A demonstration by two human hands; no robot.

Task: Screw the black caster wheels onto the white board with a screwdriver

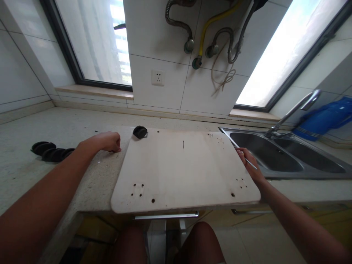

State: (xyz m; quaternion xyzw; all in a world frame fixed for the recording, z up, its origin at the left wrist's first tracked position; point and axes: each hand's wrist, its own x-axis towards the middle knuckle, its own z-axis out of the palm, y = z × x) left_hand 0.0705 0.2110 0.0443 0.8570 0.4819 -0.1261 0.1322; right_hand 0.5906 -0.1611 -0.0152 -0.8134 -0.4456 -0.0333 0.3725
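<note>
A pale board (176, 168) with rounded corners and groups of drilled holes lies flat on the counter. One black caster wheel (140, 132) sits at its far left corner. Left of the board, my left hand (109, 142) has its fingers pinched together low over the counter; what they hold, if anything, is hidden. Tiny shiny bits (99, 161), too small to name, lie just below it. My right hand (251, 167) is closed around a thin silver metal rod (250, 163) at the board's right edge. More black casters (52, 152) rest beyond my left forearm.
A double steel sink (264, 150) with a tall faucet (297, 112) is on the right, near a blue bundle (324, 117). Hoses and a yellow pipe (205, 33) hang on the tiled wall above a socket (158, 77). A drawer handle (166, 216) is below the board.
</note>
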